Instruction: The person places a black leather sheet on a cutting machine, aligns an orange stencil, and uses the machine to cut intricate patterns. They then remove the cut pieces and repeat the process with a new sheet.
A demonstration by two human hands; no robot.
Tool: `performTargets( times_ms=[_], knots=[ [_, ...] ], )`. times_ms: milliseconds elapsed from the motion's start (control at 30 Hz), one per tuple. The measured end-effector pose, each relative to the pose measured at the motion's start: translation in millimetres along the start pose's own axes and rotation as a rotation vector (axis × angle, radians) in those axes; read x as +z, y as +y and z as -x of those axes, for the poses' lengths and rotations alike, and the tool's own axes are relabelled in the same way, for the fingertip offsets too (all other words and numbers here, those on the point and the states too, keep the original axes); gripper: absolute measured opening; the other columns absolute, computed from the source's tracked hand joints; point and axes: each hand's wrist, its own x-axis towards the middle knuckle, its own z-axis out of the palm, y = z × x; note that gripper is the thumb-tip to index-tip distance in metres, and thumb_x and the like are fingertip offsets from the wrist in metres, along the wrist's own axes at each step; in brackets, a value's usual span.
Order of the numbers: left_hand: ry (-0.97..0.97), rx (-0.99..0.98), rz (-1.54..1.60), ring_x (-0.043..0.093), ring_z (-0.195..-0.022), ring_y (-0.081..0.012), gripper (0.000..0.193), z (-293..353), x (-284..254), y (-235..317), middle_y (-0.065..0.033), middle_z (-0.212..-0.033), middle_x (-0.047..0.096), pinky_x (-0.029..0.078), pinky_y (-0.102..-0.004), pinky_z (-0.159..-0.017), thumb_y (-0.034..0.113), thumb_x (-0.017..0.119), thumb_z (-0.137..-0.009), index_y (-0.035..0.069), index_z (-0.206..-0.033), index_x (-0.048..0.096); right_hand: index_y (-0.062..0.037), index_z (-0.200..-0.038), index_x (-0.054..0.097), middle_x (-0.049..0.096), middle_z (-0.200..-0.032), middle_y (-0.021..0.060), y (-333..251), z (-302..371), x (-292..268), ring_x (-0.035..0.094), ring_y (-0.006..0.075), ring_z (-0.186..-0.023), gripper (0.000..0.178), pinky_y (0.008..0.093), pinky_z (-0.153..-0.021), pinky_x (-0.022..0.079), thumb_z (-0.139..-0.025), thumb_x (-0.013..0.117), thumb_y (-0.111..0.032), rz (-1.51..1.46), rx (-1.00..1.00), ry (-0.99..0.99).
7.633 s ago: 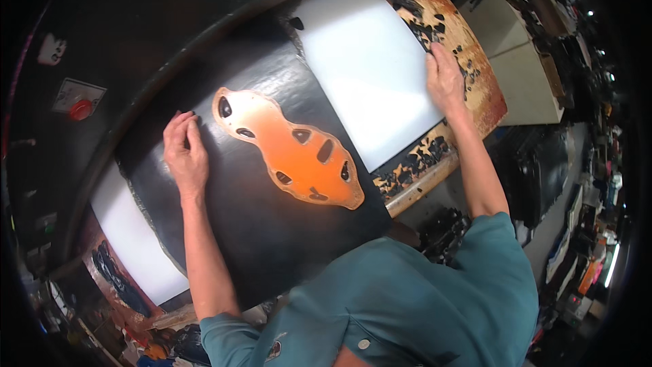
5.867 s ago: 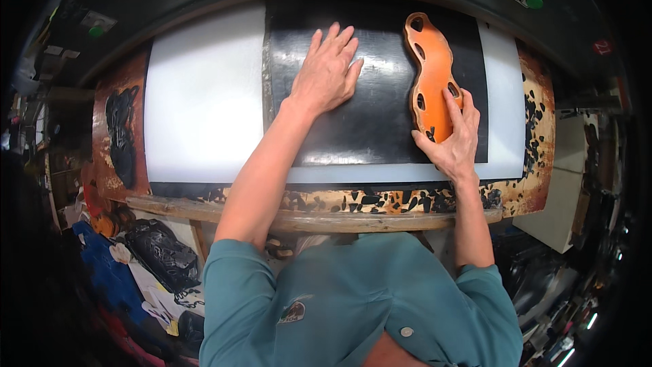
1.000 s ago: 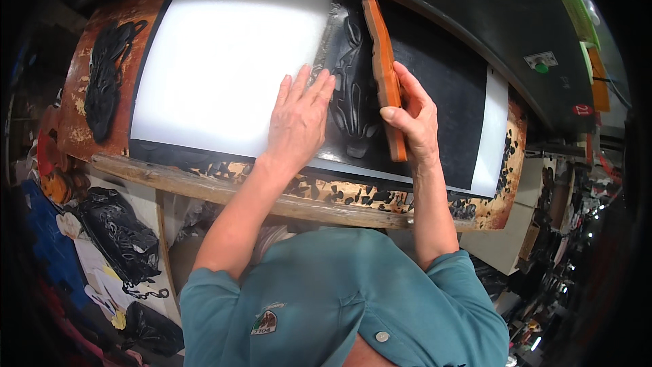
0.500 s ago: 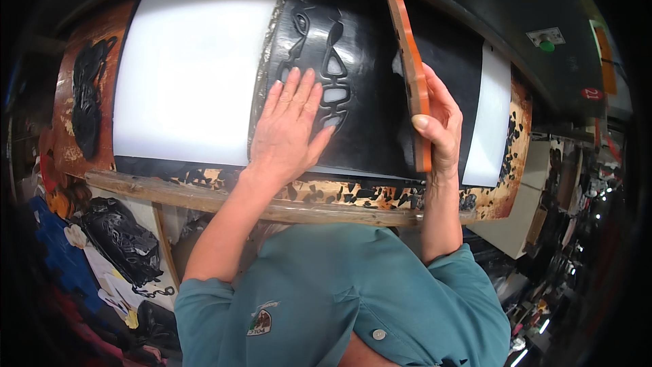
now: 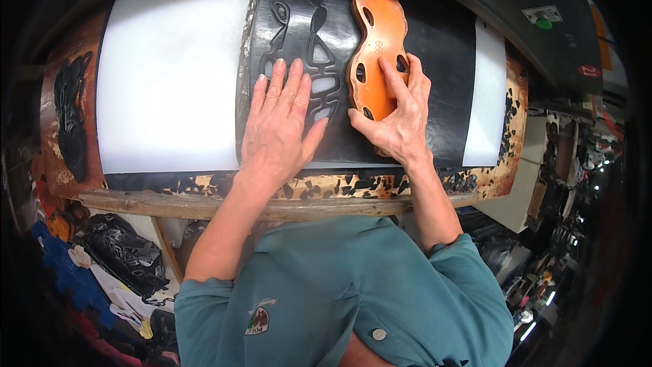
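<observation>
A black sheet (image 5: 441, 95), perhaps leather or rubber, lies over a white board (image 5: 173, 75). Cut outlines and holes (image 5: 320, 54) run along its left part, white showing through some of them. My left hand (image 5: 280, 129) presses flat on this cut part, fingers stretched out. To its right, an orange cutting die (image 5: 380, 20) with a wavy outline and several holes lies face-up on the black sheet, beside the cut shapes. My right hand (image 5: 401, 119) grips the die's near end, thumb at its left edge and index finger on top.
Black cut pieces (image 5: 73, 115) are stacked at the far left. Black scraps (image 5: 353, 183) litter the near strip behind a wooden rail (image 5: 272, 205). A dark machine body with a green button (image 5: 543, 24) rises at the back right. A black bundle (image 5: 125, 251) sits lower left.
The orange die has gone from standing on edge to lying flat on the sheet, further left, with my right hand turning it. My left hand stays flat on the sheet.
</observation>
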Motion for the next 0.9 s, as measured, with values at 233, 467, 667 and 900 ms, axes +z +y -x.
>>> performTargets(
  times_ms=[233, 467, 667, 900],
  knots=[
    [0.017, 0.011, 0.012, 0.035, -0.158, -0.0413, 0.075, 2, 3, -1, -0.0203, -0.168, 0.044, 0.028, -0.0563, -0.129, 0.023, 0.081, -0.092, -0.001, -0.156, 0.049, -0.0018, -0.136, 0.068, 0.043, -0.148, 0.0366, 7, 0, 4, 0.050, 0.0501, -0.125, 0.086, 0.0562, -0.103, 0.049, -0.058, 0.088, -0.033, -0.014, -0.091, 0.032],
    [0.213, 0.112, 0.154, 0.049, -0.148, -0.0451, 0.050, 23, -9, 4, -0.0216, -0.150, 0.060, 0.038, -0.0571, -0.122, 0.002, 0.074, -0.093, -0.001, -0.142, 0.061, 0.0058, -0.142, 0.062, 0.047, -0.155, 0.0313, 35, 15, -8, 0.050, 0.0470, -0.139, 0.072, 0.0529, -0.116, 0.044, -0.088, 0.082, -0.036, -0.233, -0.092, -0.009],
    [0.168, 0.132, 0.451, 0.074, -0.088, -0.0353, 0.019, 104, -8, 49, -0.0145, -0.100, 0.077, 0.060, -0.0429, -0.079, -0.006, 0.076, -0.085, -0.001, -0.104, 0.072, 0.0017, -0.139, 0.066, 0.059, -0.150, 0.0203, 84, 58, -44, 0.050, 0.0428, -0.145, 0.040, 0.0498, -0.121, 0.042, -0.102, 0.067, -0.014, 0.056, -0.158, -0.053],
    [0.252, 0.153, 0.171, 0.066, -0.072, -0.0324, 0.017, 118, 26, 50, -0.0092, -0.082, 0.068, 0.053, -0.0422, -0.063, 0.000, 0.082, -0.084, 0.006, -0.086, 0.065, 0.0012, -0.123, 0.072, 0.073, -0.118, 0.0167, 111, 77, -47, 0.069, 0.0319, -0.113, 0.027, 0.0388, -0.101, 0.054, -0.099, 0.072, -0.010, -0.048, 0.010, 0.332]
  ],
)
